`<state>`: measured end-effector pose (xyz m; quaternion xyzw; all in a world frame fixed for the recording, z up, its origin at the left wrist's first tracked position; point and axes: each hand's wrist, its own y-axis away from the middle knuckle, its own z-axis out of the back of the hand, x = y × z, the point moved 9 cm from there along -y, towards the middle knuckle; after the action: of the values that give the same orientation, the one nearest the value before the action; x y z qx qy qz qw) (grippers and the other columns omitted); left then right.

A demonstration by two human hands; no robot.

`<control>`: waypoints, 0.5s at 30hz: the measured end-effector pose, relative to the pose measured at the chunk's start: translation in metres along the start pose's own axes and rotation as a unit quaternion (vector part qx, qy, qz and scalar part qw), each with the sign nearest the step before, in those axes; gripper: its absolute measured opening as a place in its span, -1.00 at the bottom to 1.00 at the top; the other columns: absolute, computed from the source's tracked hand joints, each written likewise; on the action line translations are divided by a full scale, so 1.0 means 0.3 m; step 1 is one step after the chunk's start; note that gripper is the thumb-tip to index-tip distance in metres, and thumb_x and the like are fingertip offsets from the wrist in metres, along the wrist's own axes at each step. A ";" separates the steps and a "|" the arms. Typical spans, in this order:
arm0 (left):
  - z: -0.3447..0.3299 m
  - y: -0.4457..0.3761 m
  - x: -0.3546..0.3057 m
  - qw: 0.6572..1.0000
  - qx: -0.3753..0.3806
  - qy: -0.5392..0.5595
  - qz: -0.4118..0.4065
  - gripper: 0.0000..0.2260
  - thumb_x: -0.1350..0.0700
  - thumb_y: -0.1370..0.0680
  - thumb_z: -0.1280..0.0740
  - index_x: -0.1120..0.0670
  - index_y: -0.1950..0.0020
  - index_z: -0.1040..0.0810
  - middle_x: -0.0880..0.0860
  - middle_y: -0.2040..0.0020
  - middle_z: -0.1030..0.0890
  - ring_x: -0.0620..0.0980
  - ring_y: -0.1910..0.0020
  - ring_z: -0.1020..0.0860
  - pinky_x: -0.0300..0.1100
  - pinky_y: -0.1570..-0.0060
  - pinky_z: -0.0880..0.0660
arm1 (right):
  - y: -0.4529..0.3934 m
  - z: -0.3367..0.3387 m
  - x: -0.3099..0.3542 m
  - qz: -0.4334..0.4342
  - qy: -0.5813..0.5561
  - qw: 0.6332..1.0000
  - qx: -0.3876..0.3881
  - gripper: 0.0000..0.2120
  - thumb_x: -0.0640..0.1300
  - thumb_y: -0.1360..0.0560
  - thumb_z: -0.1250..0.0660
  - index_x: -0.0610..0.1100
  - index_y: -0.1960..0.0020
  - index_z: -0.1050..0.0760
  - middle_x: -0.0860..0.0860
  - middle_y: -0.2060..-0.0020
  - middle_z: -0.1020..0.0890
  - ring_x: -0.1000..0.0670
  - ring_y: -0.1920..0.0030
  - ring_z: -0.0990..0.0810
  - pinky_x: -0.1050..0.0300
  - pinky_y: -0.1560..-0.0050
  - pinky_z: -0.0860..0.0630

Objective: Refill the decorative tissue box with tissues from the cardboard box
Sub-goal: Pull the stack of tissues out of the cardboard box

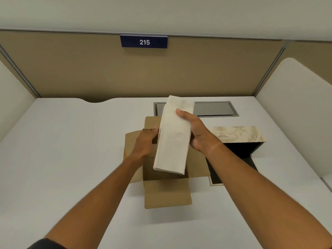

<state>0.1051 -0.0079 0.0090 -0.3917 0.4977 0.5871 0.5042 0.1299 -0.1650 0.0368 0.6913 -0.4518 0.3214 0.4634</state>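
Note:
A thick stack of white tissues point(173, 139) hangs above the open brown cardboard box point(167, 194), its flaps spread out on the desk. My left hand point(145, 142) grips the stack's left edge and my right hand point(195, 131) grips its right side, thumb across the top. To the right stands the decorative tissue box point(239, 150), open, with a dark inside and its cream and gold patterned lid point(239, 133) raised behind it. My right forearm hides part of that box.
A white desk point(71, 150) sits inside beige partition walls point(89, 72) with a blue sign reading 215 point(144, 42). A grey metal cable hatch point(213, 108) lies in the desk behind the boxes. White side panels stand left and right.

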 end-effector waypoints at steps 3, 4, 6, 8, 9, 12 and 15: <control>-0.065 0.038 -0.015 0.996 0.049 0.062 0.047 -0.55 -0.24 -0.56 -0.05 -0.01 0.11 -0.63 0.10 -0.03 -0.65 0.14 -0.08 -0.60 0.22 -0.29 -0.37 | 0.045 0.046 0.031 0.002 -0.037 0.999 0.000 -0.49 0.03 -0.34 -0.51 -0.13 -0.22 -0.55 -0.14 -0.13 -0.67 -0.18 -0.14 -0.64 -0.20 -0.24 -0.51; -0.083 0.048 -0.021 0.994 0.058 0.072 0.054 -0.50 -0.26 -0.55 -0.03 -0.03 0.20 -0.66 0.09 0.01 -0.67 0.15 -0.06 -0.61 0.21 -0.28 -0.38 | 0.060 0.069 0.040 0.005 -0.045 0.999 -0.006 -0.47 0.04 -0.33 -0.52 -0.13 -0.24 -0.54 -0.14 -0.13 -0.67 -0.17 -0.14 -0.64 -0.19 -0.24 -0.50; -0.126 0.067 -0.026 0.989 0.088 0.099 0.072 -0.40 -0.30 -0.54 0.02 -0.01 0.27 -0.71 0.07 0.10 -0.72 0.15 0.01 -0.66 0.11 -0.17 -0.47 | 0.087 0.125 0.053 0.010 -0.055 0.998 -0.031 -0.45 0.06 -0.31 -0.52 -0.12 -0.24 -0.54 -0.12 -0.13 -0.68 -0.16 -0.15 -0.64 -0.18 -0.26 -0.49; -0.184 0.093 -0.022 0.976 0.138 0.135 0.096 -0.33 -0.35 -0.51 0.07 0.02 0.19 -0.73 0.07 0.09 -0.73 0.12 0.03 -0.67 -0.04 0.00 -0.52 | 0.115 0.195 0.059 0.016 -0.052 0.996 -0.071 -0.45 0.08 -0.30 -0.52 -0.10 -0.22 -0.54 -0.11 -0.11 -0.68 -0.15 -0.14 -0.64 -0.17 -0.27 -0.49; -0.213 0.107 -0.020 0.971 0.159 0.145 0.100 -0.30 -0.38 -0.49 0.09 0.02 0.13 -0.72 0.07 0.06 -0.72 0.10 0.02 -0.67 -0.09 0.02 -0.52 | 0.129 0.233 0.059 0.018 -0.051 0.994 -0.092 -0.45 0.10 -0.29 -0.53 -0.08 -0.21 -0.54 -0.10 -0.10 -0.69 -0.15 -0.13 -0.64 -0.17 -0.25 -0.51; -0.282 0.143 -0.014 0.963 0.186 0.168 0.104 -0.27 -0.47 -0.37 0.03 0.02 0.01 -0.70 0.07 -0.04 -0.70 0.08 -0.06 -0.65 -0.07 -0.04 -0.49 | 0.172 0.342 0.048 0.017 -0.064 0.987 -0.147 -0.50 0.11 -0.26 -0.55 -0.05 -0.12 -0.55 -0.11 -0.08 -0.69 -0.14 -0.09 -0.65 -0.16 -0.17 -0.57; -0.351 0.167 -0.013 0.951 0.202 0.206 0.108 -0.26 -0.47 -0.31 -0.05 0.04 -0.11 -0.65 0.10 -0.13 -0.66 0.11 -0.11 -0.62 -0.04 -0.06 -0.50 | 0.214 0.430 0.038 0.012 -0.089 0.981 -0.170 -0.49 0.08 -0.25 -0.57 -0.05 -0.12 -0.52 -0.13 -0.10 -0.67 -0.16 -0.10 -0.63 -0.21 -0.16 -0.56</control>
<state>0.0522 -0.1115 0.0014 -0.3381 0.7383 0.4320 0.3924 0.0783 -0.2992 0.0222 0.6227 -0.5478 0.1825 0.5280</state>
